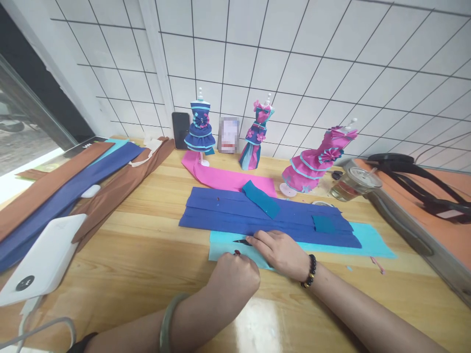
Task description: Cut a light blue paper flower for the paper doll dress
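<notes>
Dark pointed tool (241,241) gripped in the right hand (277,250), over a light blue sheet (220,238).
The tool juts left from the fingertips, just nearer than the dark blue strip (228,211); the left hand (235,274) is curled at the sheet's near side, and whether it pinches anything I cannot tell.

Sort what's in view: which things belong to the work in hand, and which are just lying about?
Likely in the work:
dark pointed tool, in the right hand
light-blue strip
dark-blue strip

Likely just lying about:
white power bank
dark phone
drink cup
</notes>
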Demonstrator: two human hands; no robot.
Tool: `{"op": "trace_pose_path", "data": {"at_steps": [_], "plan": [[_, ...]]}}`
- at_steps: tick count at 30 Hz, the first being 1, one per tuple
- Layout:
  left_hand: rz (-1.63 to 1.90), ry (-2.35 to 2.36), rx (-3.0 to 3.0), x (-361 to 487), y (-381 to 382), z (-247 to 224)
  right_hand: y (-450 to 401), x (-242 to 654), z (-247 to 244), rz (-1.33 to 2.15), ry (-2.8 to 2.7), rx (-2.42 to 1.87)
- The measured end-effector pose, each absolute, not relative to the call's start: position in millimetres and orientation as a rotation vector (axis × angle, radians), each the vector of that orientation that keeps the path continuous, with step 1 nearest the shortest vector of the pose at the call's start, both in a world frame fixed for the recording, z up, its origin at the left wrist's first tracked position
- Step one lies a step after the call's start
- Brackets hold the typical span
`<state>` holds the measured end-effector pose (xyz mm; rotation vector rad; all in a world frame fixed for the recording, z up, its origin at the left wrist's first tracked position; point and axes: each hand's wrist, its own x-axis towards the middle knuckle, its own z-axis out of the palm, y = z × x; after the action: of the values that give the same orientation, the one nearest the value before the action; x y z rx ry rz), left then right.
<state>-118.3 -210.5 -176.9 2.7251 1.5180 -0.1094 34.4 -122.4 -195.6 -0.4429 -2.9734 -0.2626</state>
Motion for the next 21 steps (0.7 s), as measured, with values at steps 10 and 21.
{"op": "trace_pose_path", "data": {"at_steps": [10, 21], "plan": [[-0.130, 1.550, 2.680, -118.1, -209.4, -175.1, -123.1, 35.1, -197.9, -0.288, -2.968, -0.441], [-0.135, 1.534, 2.709, -118.3, -210.7, -177.2, -123.0, 33.3, -195.7, -0.297, -2.975, -0.418]]}}
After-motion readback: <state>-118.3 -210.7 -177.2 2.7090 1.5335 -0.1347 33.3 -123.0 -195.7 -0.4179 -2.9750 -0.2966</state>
